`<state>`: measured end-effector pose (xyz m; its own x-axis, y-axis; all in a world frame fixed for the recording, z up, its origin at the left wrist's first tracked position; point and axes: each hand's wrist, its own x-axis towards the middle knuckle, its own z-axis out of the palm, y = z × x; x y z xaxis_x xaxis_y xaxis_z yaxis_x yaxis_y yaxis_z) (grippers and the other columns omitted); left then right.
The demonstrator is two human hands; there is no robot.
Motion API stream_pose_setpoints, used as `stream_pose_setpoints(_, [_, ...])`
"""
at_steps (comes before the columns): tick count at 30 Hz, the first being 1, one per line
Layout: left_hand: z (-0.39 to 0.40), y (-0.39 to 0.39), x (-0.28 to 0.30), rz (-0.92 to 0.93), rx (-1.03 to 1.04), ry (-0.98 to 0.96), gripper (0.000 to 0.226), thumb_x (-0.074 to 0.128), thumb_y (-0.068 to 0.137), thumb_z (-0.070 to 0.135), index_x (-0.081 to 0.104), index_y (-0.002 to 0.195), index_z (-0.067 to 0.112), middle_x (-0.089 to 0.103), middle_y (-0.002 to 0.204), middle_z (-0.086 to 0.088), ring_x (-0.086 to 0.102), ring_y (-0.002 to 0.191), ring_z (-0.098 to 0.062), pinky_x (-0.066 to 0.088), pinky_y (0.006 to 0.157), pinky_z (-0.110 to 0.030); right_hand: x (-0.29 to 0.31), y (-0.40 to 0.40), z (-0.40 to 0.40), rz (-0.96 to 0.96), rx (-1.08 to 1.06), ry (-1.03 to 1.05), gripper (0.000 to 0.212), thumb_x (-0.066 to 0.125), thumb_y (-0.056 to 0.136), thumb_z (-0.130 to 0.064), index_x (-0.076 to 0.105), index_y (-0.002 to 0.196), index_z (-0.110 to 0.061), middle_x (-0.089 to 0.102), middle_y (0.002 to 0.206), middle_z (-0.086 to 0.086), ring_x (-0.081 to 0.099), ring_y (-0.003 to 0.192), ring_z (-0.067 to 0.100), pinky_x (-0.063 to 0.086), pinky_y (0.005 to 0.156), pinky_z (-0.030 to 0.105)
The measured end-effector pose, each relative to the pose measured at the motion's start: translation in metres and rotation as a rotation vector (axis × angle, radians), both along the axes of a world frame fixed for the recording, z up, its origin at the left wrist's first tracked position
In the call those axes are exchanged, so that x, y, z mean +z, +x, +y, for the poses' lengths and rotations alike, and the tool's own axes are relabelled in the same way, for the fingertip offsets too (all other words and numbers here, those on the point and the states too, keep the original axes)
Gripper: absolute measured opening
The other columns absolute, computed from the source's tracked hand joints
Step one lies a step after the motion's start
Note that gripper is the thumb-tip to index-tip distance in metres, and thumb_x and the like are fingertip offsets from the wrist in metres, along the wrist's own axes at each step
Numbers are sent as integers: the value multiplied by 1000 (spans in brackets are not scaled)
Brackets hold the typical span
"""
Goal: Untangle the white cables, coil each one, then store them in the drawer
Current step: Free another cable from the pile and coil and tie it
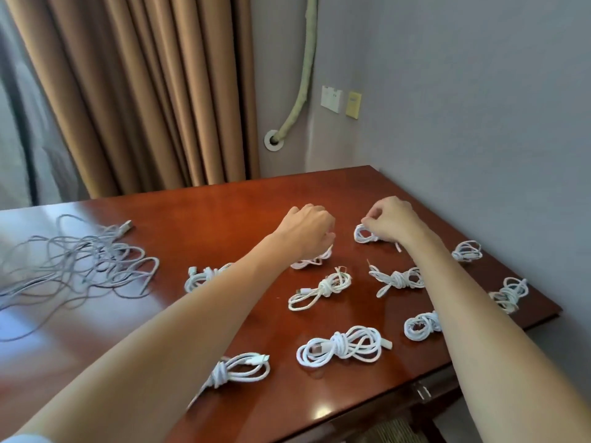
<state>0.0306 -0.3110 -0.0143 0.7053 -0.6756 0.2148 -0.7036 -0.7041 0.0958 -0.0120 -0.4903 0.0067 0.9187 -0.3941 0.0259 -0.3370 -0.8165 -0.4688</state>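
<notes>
On the glossy red-brown wooden tabletop (224, 225), the left hand (308, 227) curls its fingers around a coiled white cable (311, 259); just right of it, the right hand (391, 220) pinches another white coil (364, 235). A loose tangled white cable pile (80, 260) lies far left. No writing is legible.

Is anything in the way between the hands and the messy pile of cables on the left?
Nothing visible blocks it. The tangled pile lies apart on the left of the table, with bare wood between it and the left hand. Both the left hand and the right hand are busy, each holding a coiled cable.
</notes>
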Motion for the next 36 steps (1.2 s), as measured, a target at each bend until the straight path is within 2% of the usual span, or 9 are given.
stream_pose_setpoints(6, [128, -16, 12, -3, 227, 13, 27, 50, 99, 26, 71, 112, 17, 64, 118, -2, 56, 115, -24, 45, 93, -42, 13, 6, 131, 67, 324, 45, 17, 65, 98, -24, 76, 104, -14, 74, 84, 2, 72, 83, 16, 57, 87, 32])
stream_pose_setpoints(8, [172, -21, 10, 19, 313, 25, 26, 50, 97, 23, 72, 110, 17, 64, 118, -3, 56, 116, -26, 46, 93, -42, 12, 7, 172, 86, 422, 49, 15, 63, 98, -22, 75, 104, -15, 74, 84, 2, 71, 79, 14, 56, 82, 29])
stream_pose_setpoints(14, [282, -36, -25, 139, 506, 126, 39, 53, 94, 28, 59, 132, 21, 55, 132, -7, 47, 130, -30, 43, 103, -47, 0, 5, 280, 112, 643, 27, 16, 65, 95, -21, 77, 105, -18, 75, 108, 5, 68, 105, 20, 53, 93, 31])
stream_pose_setpoints(17, [324, -43, -53, 245, 503, 101, 48, 56, 90, 23, 55, 138, 24, 56, 133, -4, 47, 130, -27, 43, 105, -47, -14, 1, 323, 152, 744, -5, 28, 71, 92, -26, 71, 120, -19, 69, 123, 6, 60, 120, 23, 49, 101, 33])
stream_pose_setpoints(21, [354, -60, -68, 164, 374, -58, 16, 62, 97, 27, 71, 108, 20, 62, 100, 6, 58, 107, -21, 40, 89, -28, -30, -4, 361, 223, 846, -85, 58, 73, 90, -21, 53, 145, -21, 51, 150, 6, 43, 140, 24, 40, 109, 33])
stream_pose_setpoints(24, [368, -76, -61, 84, 320, -347, 21, 60, 100, 22, 62, 80, 25, 53, 75, 18, 56, 75, -6, 37, 72, -26, -38, -6, 372, 240, 885, -90, 51, 71, 93, -26, 56, 140, -21, 51, 148, 5, 43, 140, 25, 40, 107, 35])
stream_pose_setpoints(27, [377, -87, -46, 98, 328, -646, 23, 57, 101, 13, 66, 80, 11, 64, 72, 6, 59, 69, -10, 44, 66, -29, -39, -9, 381, 172, 877, 59, 36, 63, 98, -40, 66, 127, -19, 64, 131, 6, 57, 125, 25, 45, 99, 35])
stream_pose_setpoints(32, [379, -105, -18, 223, 256, -1022, 29, 52, 103, 11, 66, 78, 14, 65, 66, 2, 56, 57, -10, 47, 60, -27, -25, -17, 392, 75, 816, 424, 36, 51, 104, -48, 69, 116, -20, 70, 111, 11, 68, 101, 27, 58, 92, 48])
stream_pose_setpoints(36, [386, -118, 5, 262, 260, -1226, 26, 50, 105, 11, 68, 87, 5, 65, 63, 0, 56, 52, -18, 49, 56, -28, -8, -33, 394, 201, 994, 548, 28, 53, 106, -35, 64, 121, -14, 68, 113, 9, 69, 97, 19, 60, 80, 29])
